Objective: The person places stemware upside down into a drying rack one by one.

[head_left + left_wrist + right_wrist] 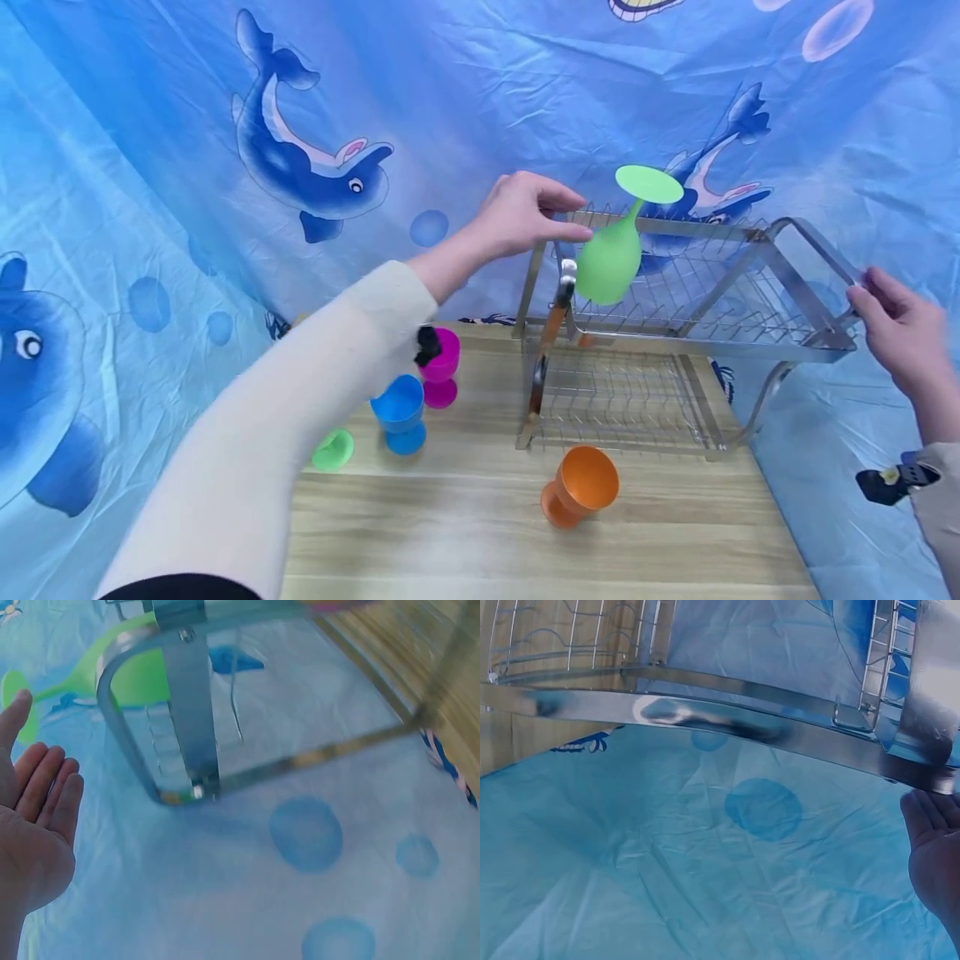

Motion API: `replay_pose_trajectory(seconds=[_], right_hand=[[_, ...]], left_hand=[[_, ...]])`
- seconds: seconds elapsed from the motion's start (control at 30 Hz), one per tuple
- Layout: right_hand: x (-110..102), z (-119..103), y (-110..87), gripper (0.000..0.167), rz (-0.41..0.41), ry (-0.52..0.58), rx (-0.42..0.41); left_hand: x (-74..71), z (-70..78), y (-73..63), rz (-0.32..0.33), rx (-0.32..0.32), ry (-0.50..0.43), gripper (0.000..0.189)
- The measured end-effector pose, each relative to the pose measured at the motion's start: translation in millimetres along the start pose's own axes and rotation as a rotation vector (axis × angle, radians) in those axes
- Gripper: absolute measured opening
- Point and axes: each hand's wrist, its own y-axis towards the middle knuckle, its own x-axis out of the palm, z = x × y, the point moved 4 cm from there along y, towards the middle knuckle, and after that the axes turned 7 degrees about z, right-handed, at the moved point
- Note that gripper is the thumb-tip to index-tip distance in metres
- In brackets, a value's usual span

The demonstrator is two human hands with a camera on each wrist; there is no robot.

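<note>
A two-tier metal dish rack (pixel 720 344) stands at the back right. On the left end of its upper tier, a green goblet (pixel 609 265) sits upside down, its foot pointing up. Beside this goblet is my left hand (pixel 521 212), thumb and fingers spread apart with nothing between them. The left wrist view shows the same hand (pixel 37 817) with its palm bare and the goblet (pixel 139 679) behind the rack's frame. My right hand (pixel 903 329) pinches the curved end bar at the rack's upper right. Only part of that hand (pixel 937 851) shows in the right wrist view.
An orange goblet (pixel 590 479) tilts on the wooden table (pixel 450 542) in front of the rack. To the left stand a blue goblet (pixel 400 400) and a magenta goblet (pixel 442 354). Another green goblet (pixel 334 451) is partly hidden by my left sleeve. Blue dolphin-print curtains surround the table.
</note>
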Motion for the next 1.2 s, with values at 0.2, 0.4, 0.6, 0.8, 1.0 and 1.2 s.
replay_pose_trajectory(seconds=[0.2,0.4,0.6,0.8,1.0,1.2], right_hand=[[-6,-10,-13.9,0.066,0.015,0.096,-0.031],[-13,-38,-40.2,0.063,0.118,0.149,-0.247],[-8,-86,-77.6,0.066,0.147,0.174,-0.468],[8,-128,-120.6,0.059,0.184,0.243,-0.739],[40,-145,-165.8,0.061,0.13,0.532,-0.862],[97,-115,-206.6,0.069,-0.128,0.52,-0.695]], left_hand=[[-42.0,-25.4,-38.7,0.007,0.036,0.043,0.053],[-67.1,-62.8,-76.0,-0.03,-0.002,0.11,0.058],[-75.4,-111.7,-114.7,-0.062,-0.045,0.188,0.066],[-76.0,-155.6,-151.6,-0.097,-0.067,0.261,0.075],[-70.9,-171.0,-182.2,-0.105,-0.088,0.302,0.08],[-57.0,-173.9,-205.6,-0.081,-0.08,0.247,0.08]])
